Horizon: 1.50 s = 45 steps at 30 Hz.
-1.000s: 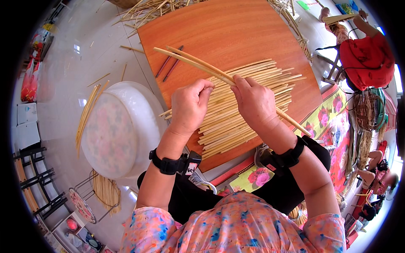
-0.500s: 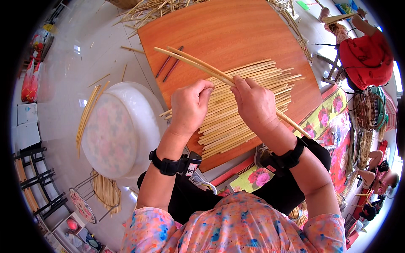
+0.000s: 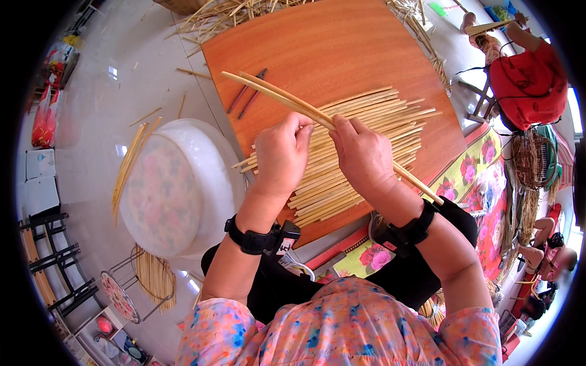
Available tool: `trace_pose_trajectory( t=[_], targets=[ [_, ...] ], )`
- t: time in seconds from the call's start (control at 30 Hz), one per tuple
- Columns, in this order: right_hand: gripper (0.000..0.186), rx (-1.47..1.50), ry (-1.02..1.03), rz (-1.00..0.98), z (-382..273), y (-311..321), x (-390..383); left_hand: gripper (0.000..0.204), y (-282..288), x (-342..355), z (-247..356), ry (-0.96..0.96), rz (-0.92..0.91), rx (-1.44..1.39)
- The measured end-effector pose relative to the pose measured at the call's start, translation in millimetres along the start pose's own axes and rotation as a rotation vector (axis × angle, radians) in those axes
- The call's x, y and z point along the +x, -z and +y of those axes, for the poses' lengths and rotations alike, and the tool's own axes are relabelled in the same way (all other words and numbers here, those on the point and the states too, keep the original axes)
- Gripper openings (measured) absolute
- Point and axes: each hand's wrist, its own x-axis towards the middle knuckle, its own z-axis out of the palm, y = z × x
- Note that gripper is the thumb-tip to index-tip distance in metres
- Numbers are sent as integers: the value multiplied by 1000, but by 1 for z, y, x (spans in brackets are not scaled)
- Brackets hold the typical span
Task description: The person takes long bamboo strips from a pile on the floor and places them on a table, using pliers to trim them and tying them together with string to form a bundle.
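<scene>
My right hand [image 3: 363, 149] is closed around two long pale-yellow straw stalks [image 3: 278, 93], pinching them between thumb and fingers. They slant from upper left, pass under my right wrist and end near my right knee. My left hand [image 3: 282, 149] is close beside it, thumb and forefinger pinched just below the stalks; whatever may be between the fingertips is too small to make out. Beneath both hands, a layer of similar stalks [image 3: 332, 186] lies side by side on the orange-brown wooden table [image 3: 311, 43]. A slim tool with two dark red handles [image 3: 247, 94], like pliers, rests further left.
Left of the table stands a translucent white round tub [image 3: 162, 192] with a few stalks [image 3: 131, 165] across its edge. Loose straw [image 3: 235, 9] is piled beyond the table. A red bag [image 3: 528, 85] is at the right, and other people are further off.
My left hand has shifted slightly right, closer to the right hand. The two held stalks have moved slightly left and down with my right hand.
</scene>
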Motion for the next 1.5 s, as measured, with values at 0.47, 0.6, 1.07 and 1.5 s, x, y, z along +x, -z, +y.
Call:
trace_pose_trajectory(
  t=[0.47, 0.6, 1.07, 1.5],
  targets=[
    [27, -153, 81, -38, 3, 1, 21, 5, -3, 8, -10, 49, 26, -92],
    [27, -124, 70, -49, 0, 3, 21, 4, -2, 7, -10, -7, 52, -44],
    [16, -115, 109, -15, -3, 2, 17, 3, -3, 9, -7, -50, 88, 30],
    [16, -138, -50, -68, -6, -25, 13, 25, -26, 13, -30, 285, 124, -9]
  ],
)
